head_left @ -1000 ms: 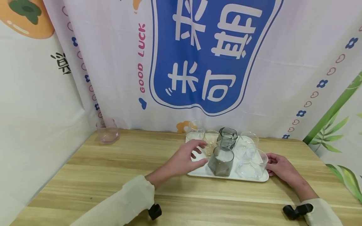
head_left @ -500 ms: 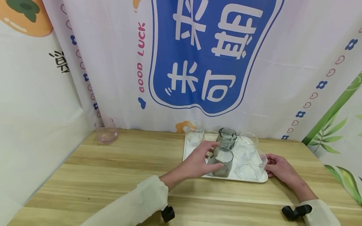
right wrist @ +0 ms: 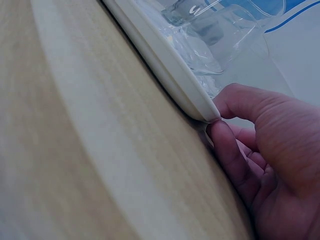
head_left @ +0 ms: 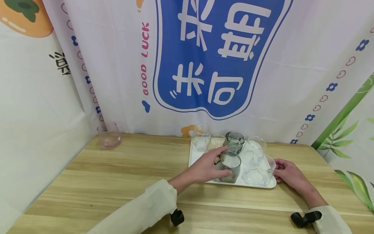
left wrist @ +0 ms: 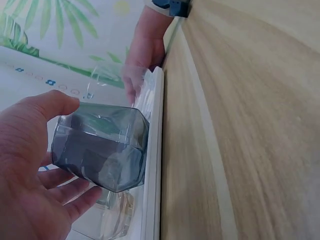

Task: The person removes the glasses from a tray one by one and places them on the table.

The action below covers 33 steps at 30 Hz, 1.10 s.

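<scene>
In the head view, my left hand (head_left: 204,167) is around a grey-tinted angular glass (head_left: 234,170) at the front of a white tray (head_left: 193,159). The left wrist view has the thumb on one side of this glass (left wrist: 100,145) and curved fingers on the other. The glass stands upright on the tray. At the tray's right end, my right hand (head_left: 292,175) pinches the rim; the right wrist view shows thumb above and forefinger below the tray edge (right wrist: 195,102). Beside that hand stands a clear glass (head_left: 267,167).
More glasses share the tray: a dark wavy one (head_left: 235,141), an amber-tinted one (head_left: 217,140), a clear one (head_left: 201,138) back left and a clear one (head_left: 256,146) back right. A pinkish glass (head_left: 109,138) stands at the wooden table's far left corner, near the curtain (head_left: 125,81).
My left hand has moved right, from beside the grey glass to around it. The right hand stays at the tray's rim, and the glasses have not visibly shifted.
</scene>
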{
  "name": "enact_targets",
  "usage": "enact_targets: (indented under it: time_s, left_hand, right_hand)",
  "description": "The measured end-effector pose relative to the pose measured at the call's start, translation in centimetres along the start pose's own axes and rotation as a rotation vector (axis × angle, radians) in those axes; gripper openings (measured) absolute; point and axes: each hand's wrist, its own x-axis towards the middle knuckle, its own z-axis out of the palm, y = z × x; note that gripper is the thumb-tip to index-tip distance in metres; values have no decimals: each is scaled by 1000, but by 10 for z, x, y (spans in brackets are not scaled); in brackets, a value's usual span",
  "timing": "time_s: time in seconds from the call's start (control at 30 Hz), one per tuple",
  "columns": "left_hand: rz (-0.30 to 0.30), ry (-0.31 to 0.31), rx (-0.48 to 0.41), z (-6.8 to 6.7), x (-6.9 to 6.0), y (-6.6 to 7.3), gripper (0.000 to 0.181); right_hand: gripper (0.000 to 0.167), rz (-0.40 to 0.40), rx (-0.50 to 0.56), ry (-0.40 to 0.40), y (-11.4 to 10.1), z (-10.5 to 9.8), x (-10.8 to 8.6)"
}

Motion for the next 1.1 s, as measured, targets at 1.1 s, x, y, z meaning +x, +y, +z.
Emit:
enact_targets:
  time_s: [1.1]
  left_hand:
    - [-38, -27, 29, 8, 13, -9, 91]
  right_hand:
    - [47, 13, 3, 2, -3, 0, -1]
